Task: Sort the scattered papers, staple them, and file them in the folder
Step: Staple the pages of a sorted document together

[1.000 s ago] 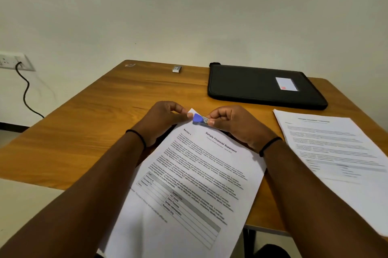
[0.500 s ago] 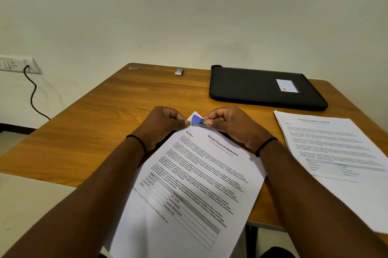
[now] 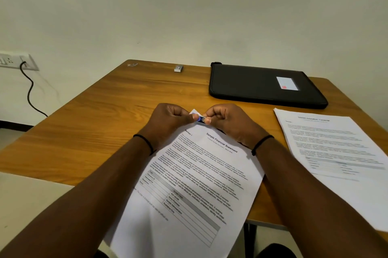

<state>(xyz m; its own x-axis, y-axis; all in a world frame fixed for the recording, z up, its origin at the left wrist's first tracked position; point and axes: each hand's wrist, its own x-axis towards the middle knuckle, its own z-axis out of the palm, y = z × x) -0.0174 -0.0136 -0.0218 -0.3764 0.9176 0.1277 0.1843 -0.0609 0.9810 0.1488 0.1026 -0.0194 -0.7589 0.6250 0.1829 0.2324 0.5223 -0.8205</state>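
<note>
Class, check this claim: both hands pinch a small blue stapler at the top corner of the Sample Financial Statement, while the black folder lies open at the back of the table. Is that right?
Not quite. The head view shows the black folder lying closed, not open. The rest stands: left hand and right hand pinch the small blue stapler at the Sample Financial Statement's top corner.

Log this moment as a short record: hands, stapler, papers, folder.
left hand: pinches the small blue stapler
right hand: pinches the stapler's other end
stapler: at the top corner of the financial statement papers
second paper stack: lies flat to the right, untouched
black folder: closed, at the table's far side
</note>
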